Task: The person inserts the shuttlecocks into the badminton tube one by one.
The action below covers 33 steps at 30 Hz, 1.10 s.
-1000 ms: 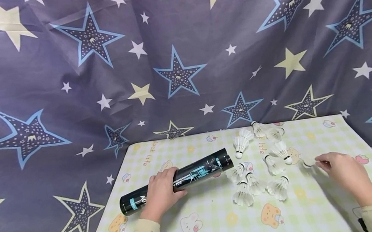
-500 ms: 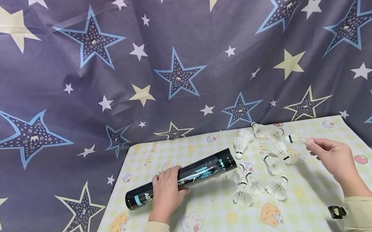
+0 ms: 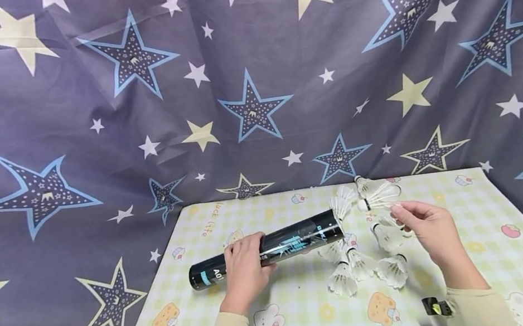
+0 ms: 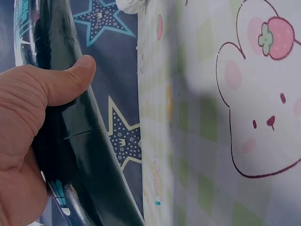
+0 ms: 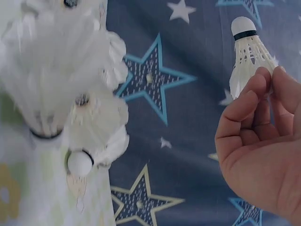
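My left hand [image 3: 247, 272] grips a long black tube [image 3: 298, 240] with blue lettering around its middle, thumb along the near side. The tube is tilted slightly, its right end higher and pointing at the shuttlecocks. The left wrist view shows the tube [image 4: 89, 136] held above the cloth. With thumb and fingertips, my right hand [image 3: 431, 233] pinches a white shuttlecock [image 5: 249, 54] by its feather edge. Its cork points left, toward the tube's right end. Several more shuttlecocks [image 3: 342, 279] lie to the right of the tube and below the held one.
A table with a pale green checked cloth [image 3: 315, 318] lies under everything. Behind it hangs a dark curtain [image 3: 244, 47] with a star pattern. Loose shuttlecocks [image 3: 393, 272] are scattered over the table's middle right, some near the back edge.
The right hand has lifted the shuttlecock and carried it left toward the tube, its cork now pointing left. The left hand has shifted the tube a little to the right.
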Tool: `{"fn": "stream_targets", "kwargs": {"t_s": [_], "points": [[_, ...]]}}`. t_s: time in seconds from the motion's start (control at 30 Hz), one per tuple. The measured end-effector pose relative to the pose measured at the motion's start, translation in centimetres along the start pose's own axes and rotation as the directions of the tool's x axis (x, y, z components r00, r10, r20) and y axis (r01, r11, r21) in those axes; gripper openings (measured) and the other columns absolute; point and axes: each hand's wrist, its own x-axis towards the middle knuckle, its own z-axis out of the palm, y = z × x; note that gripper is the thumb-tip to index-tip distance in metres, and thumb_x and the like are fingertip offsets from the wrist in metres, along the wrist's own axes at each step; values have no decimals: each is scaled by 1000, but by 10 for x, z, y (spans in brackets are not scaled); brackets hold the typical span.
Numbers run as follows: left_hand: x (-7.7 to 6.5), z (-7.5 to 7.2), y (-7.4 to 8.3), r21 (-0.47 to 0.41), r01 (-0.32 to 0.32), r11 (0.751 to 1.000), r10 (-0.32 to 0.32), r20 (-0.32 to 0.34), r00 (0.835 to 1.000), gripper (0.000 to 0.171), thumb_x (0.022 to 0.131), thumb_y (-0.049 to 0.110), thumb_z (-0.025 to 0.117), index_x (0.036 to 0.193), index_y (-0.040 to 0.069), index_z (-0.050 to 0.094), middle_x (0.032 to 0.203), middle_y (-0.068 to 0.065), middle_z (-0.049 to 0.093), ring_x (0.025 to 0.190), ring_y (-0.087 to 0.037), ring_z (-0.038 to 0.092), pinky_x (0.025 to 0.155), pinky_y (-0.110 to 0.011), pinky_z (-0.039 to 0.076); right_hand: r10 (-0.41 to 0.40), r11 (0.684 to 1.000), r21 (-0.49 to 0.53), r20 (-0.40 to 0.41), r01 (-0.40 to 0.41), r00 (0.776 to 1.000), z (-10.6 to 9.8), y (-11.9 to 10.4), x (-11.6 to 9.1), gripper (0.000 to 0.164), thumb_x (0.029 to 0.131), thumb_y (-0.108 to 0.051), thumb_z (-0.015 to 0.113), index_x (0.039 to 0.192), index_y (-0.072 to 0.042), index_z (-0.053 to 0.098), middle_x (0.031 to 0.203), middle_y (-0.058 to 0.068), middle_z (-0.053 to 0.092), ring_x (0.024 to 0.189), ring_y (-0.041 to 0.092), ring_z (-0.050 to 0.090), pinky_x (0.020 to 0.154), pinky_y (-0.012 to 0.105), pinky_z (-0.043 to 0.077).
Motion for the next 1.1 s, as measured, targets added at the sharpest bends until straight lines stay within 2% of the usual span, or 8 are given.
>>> {"fn": "stream_targets", "kwargs": {"t_s": [0.13, 0.37, 0.5, 0.6, 0.73, 0.9, 1.0, 1.1], "points": [[1, 1, 1, 2, -16, 1000, 16, -22, 1000, 84, 68, 37, 90, 140, 19, 50, 135, -2, 61, 125, -27, 53, 110, -52, 31, -18, 997, -68, 61, 22, 998, 14, -3, -7, 32, 90, -25, 72, 108, 2, 73, 71, -16, 68, 67, 9, 62, 63, 23, 52], [3, 0, 6, -4, -12, 1000, 11, -21, 1000, 84, 68, 37, 90, 140, 19, 50, 135, -2, 61, 123, -29, 53, 110, -52, 30, -31, 996, -73, 172, 44, 985, 29, 2, -13, 29, 91, -25, 71, 106, 0, 74, 74, -14, 67, 69, 8, 61, 62, 24, 52], [4, 1, 8, -15, -2, 1000, 2, -15, 1000, 84, 69, 37, 90, 140, 20, 49, 135, -3, 60, 123, -29, 54, 110, -52, 29, -46, 994, -87, 241, 69, 969, 35, 5, -15, 25, 91, -25, 71, 101, -2, 74, 75, -9, 66, 68, 9, 60, 60, 25, 51], [5, 2, 9, -20, -2, 1000, 2, -16, 1000, 83, 69, 37, 89, 140, 20, 49, 136, -4, 60, 124, -29, 53, 111, -52, 29, -46, 991, -105, 286, 79, 957, 37, 8, -17, 24, 92, -25, 70, 102, -4, 74, 78, 1, 69, 70, 7, 62, 63, 25, 53], [5, 3, 10, -13, -20, 1000, 19, -30, 999, 83, 69, 38, 89, 140, 21, 49, 134, -3, 61, 124, -29, 54, 110, -51, 30, -41, 989, -120, 351, 88, 936, 41, 12, -18, 26, 94, -26, 67, 108, -5, 74, 84, 4, 72, 75, 6, 64, 69, 25, 55], [7, 4, 11, 3, -48, 999, 48, -59, 997, 83, 67, 39, 90, 138, 19, 51, 131, -2, 63, 120, -28, 56, 107, -50, 32, -81, 992, -52, 442, 116, 893, 46, 15, -20, 26, 96, -19, 64, 115, -3, 70, 82, 0, 72, 72, 11, 66, 67, 27, 57], [7, 3, 13, 5, -47, 999, 47, -50, 998, 84, 67, 40, 90, 139, 19, 51, 132, -2, 62, 121, -27, 55, 107, -50, 32, -95, 991, -33, 482, 126, 871, 49, 16, -22, 31, 95, -16, 65, 121, 1, 66, 77, 3, 70, 64, 11, 65, 64, 29, 57], [8, 2, 15, 7, -41, 999, 42, -18, 999, 86, 68, 42, 88, 141, 21, 49, 135, 0, 61, 125, -25, 53, 109, -49, 32, -71, 994, -40, 502, 105, 862, 53, 15, -24, 38, 92, -18, 69, 124, 2, 63, 72, 6, 70, 59, 11, 65, 62, 30, 57]]}}
